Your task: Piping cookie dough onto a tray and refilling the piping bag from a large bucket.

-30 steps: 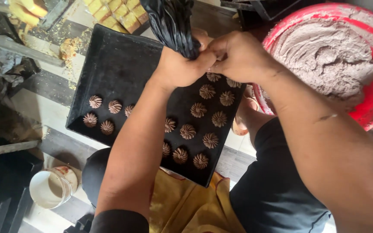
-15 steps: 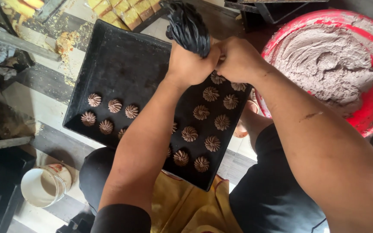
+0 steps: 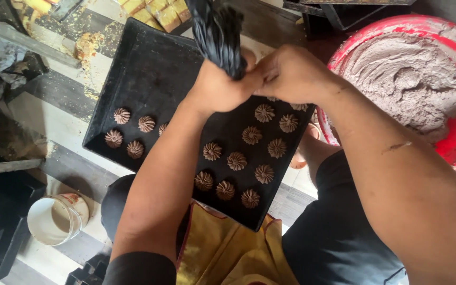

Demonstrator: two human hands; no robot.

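Both hands grip a twisted black piping bag point(image 3: 218, 32) above a black baking tray point(image 3: 154, 68). My left hand point(image 3: 218, 87) wraps the bag just below its twist; my right hand point(image 3: 290, 73) presses against it from the right. The bag's tip is hidden under the hands. Several brown swirled dough rosettes point(image 3: 237, 160) lie on the tray's near half in rows, with a smaller group point(image 3: 133, 132) at the left. The tray rests across my lap.
A red tub point(image 3: 452, 145) full of brown dough point(image 3: 412, 74) stands at the right. A white cup point(image 3: 54, 217) sits on the floor lower left. Yellow blocks point(image 3: 154, 13) lie beyond the tray. A yellow cloth point(image 3: 228, 248) covers my lap.
The view has shifted slightly, and both hands with the bag sit a little further over the tray's right rows. The grip on the bag is unchanged.
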